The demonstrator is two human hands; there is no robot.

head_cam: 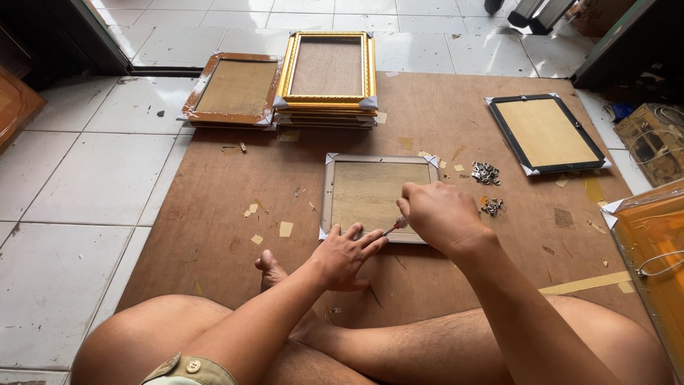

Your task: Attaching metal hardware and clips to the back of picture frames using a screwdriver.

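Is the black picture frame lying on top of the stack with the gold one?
No, the black frame lies alone on the brown board, far to the right of the gold frame topping the stack.

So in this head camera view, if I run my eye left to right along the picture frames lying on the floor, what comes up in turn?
Brown-orange frame → stack topped by a gold frame → silver frame under the person's left hand and right hand, which holds a small tool → black frame → orange frame at the right edge.
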